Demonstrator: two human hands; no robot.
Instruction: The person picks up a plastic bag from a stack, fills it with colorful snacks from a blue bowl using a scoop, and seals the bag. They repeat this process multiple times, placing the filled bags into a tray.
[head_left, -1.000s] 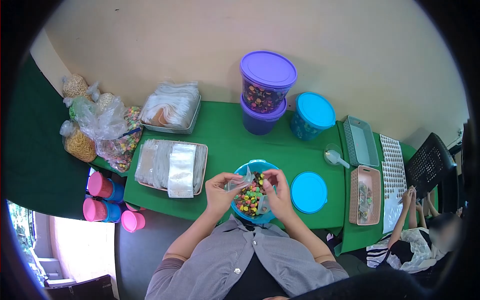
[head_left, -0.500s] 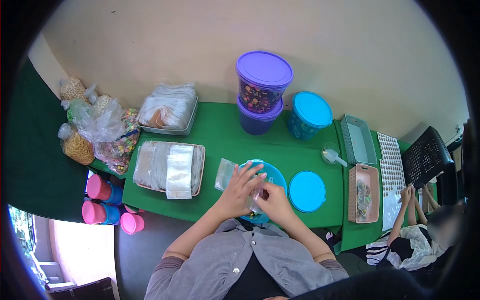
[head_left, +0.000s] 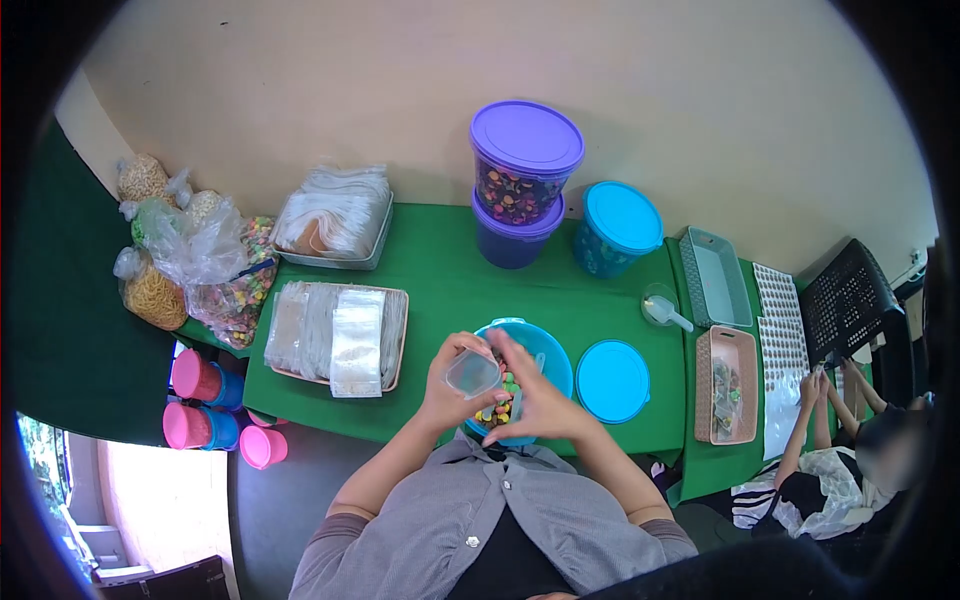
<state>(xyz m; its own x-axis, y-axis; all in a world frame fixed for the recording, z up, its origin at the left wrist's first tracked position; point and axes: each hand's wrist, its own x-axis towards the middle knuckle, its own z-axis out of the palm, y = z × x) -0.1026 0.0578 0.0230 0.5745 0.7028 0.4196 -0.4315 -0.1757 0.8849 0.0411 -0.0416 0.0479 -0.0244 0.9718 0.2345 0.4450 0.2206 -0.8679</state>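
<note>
My left hand (head_left: 450, 385) is closed around a small clear plastic pouch (head_left: 472, 374), whose rounded end faces up. Close beside it, my right hand (head_left: 545, 405) is spread in a curve, thumb and fingers wide apart, over the blue tub (head_left: 558, 350). Colourful small candies (head_left: 497, 412) show in the tub between the two hands. Part of the tub is hidden behind my hands. The tub's round blue lid (head_left: 613, 382) lies flat to the right.
A basket of clear pouches (head_left: 357, 345) stands left, with another stack (head_left: 335, 215) behind. Purple tubs (head_left: 520, 235) and a lidded blue tub (head_left: 620, 230) line the wall. A scoop (head_left: 668, 312), baskets (head_left: 728, 385) and a person's hands (head_left: 815, 385) are at right.
My hands have drawn apart. The pouch, flat and sticking out left before, is now turned up in my left hand. My right hand has opened from a pinch, uncovering the candies.
</note>
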